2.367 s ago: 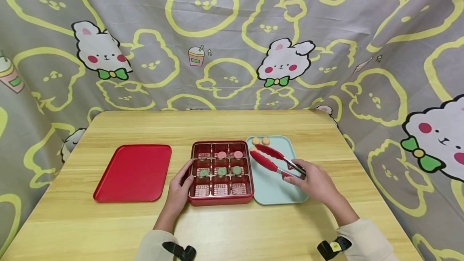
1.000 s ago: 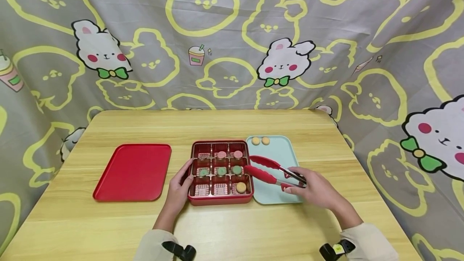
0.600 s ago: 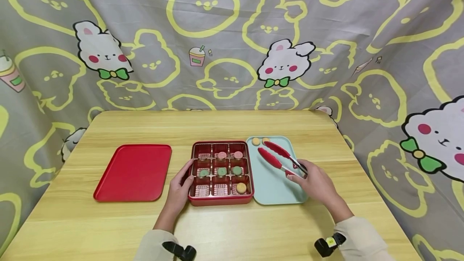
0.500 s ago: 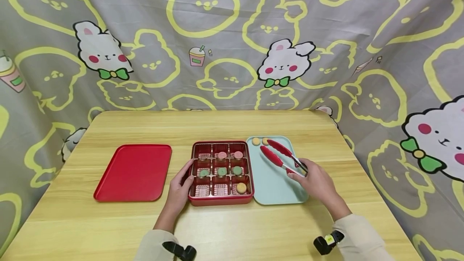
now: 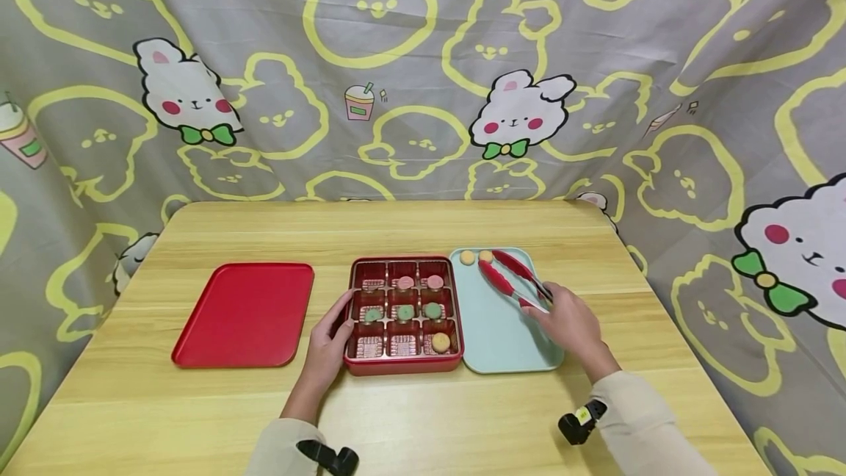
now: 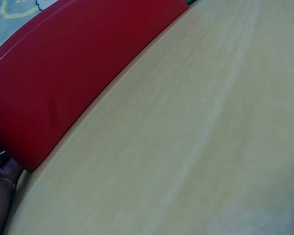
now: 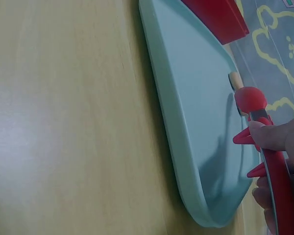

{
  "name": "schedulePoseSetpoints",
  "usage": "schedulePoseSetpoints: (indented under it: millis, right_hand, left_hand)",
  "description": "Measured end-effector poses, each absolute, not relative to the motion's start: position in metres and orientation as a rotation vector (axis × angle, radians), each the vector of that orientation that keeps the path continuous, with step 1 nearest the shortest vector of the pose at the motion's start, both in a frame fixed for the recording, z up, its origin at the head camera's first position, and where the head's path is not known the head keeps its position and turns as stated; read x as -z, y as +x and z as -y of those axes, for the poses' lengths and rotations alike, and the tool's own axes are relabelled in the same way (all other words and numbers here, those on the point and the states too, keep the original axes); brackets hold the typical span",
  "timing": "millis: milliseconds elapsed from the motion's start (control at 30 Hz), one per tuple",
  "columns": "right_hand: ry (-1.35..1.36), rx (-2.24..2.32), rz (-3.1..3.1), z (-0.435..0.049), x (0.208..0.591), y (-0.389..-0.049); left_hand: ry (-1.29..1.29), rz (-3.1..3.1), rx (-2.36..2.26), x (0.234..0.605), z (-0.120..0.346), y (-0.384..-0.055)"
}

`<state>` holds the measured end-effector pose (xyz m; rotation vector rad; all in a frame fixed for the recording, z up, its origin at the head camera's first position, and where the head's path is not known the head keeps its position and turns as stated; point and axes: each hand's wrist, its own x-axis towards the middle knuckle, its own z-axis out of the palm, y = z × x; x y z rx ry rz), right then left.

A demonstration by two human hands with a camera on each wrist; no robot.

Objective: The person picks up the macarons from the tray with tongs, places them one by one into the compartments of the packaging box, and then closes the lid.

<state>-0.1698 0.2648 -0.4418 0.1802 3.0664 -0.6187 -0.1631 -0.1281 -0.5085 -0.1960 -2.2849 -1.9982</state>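
My left hand point(image 5: 325, 340) rests against the left side of a red box point(image 5: 403, 367) with a divided tray inside, its thumb at the rim. Two pink cookies point(image 5: 435, 283) sit in the back row and three green cookies point(image 5: 406, 311) in the middle row. One tan cookie point(image 5: 440, 343) lies in the front right compartment. My right hand point(image 5: 573, 322) grips red-tipped metal tongs point(image 5: 522, 286) over the pale blue tray point(image 5: 505, 344). The spread tips straddle the right one of two tan cookies point(image 5: 485, 256) at the tray's back left corner; the other cookie point(image 5: 467, 258) lies beside it.
A flat red tray point(image 5: 244, 314) lies to the left of the box on the wooden table point(image 5: 396, 424). The blue tray stands close against the box's right side. Behind the table hangs a grey patterned curtain point(image 5: 423, 57).
A tan cookie went from the blue tray into the box's front right compartment. The tongs then moved back and right to the remaining tan cookies. My left hand stayed in place.
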Motion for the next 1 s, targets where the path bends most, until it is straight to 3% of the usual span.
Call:
schedulePoseSetpoints:
  millis: [1000]
  right_hand:
    - [0.205, 0.59, -3.016, -0.2642, 0.4351, -0.1728]
  left_hand:
    - [-0.194, 2.302, 2.024, 0.5056, 0.1291, -0.1624]
